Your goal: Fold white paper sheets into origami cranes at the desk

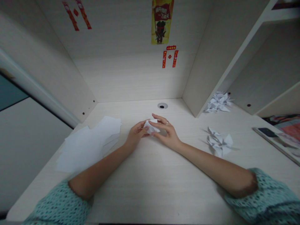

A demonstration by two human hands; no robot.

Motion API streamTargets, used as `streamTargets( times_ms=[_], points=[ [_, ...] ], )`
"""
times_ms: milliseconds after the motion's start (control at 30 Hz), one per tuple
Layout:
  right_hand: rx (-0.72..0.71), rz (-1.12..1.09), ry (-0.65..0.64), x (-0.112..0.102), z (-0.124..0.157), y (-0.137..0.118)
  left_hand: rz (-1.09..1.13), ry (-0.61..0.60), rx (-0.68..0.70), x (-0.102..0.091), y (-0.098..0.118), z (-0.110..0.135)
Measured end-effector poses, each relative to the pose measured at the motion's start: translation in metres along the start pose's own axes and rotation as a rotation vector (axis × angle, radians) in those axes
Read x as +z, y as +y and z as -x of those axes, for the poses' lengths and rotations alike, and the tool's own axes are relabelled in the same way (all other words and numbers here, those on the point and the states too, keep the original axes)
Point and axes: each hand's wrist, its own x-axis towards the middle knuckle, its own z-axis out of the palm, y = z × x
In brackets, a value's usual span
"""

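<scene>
A small piece of folded white paper [152, 126] is held between both hands above the middle of the desk. My left hand [137, 132] grips its left side, thumb in front and fingers behind. From the right, my right hand [167, 131] pinches it, with the index finger across its upper face and the thumb at its lower edge; a ring is on one finger. The far side of the paper is hidden by the fingers. To the left of my left hand lies a spread stack of white paper sheets [87, 145].
Several folded paper pieces [220, 142] lie to the right, and a larger heap of them [219, 102] sits behind by the upright divider [206, 78]. A dark phone [268, 132] rests at the far right. A round cable hole [162, 106] is near the back panel.
</scene>
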Motion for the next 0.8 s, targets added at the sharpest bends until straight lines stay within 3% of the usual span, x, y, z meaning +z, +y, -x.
streamTargets(
  times_ms=[167,367,800],
  points=[
    [0.015,-0.055,0.079,0.005,0.000,0.004,-0.118,-0.003,0.016,0.000,-0.001,0.002],
    [0.040,-0.043,0.106,0.007,-0.001,0.005,-0.424,0.103,0.267,-0.001,0.003,0.006],
    [0.192,-0.223,0.082,0.010,0.001,0.015,-0.316,0.144,0.112,0.000,0.005,0.005]
  ],
)
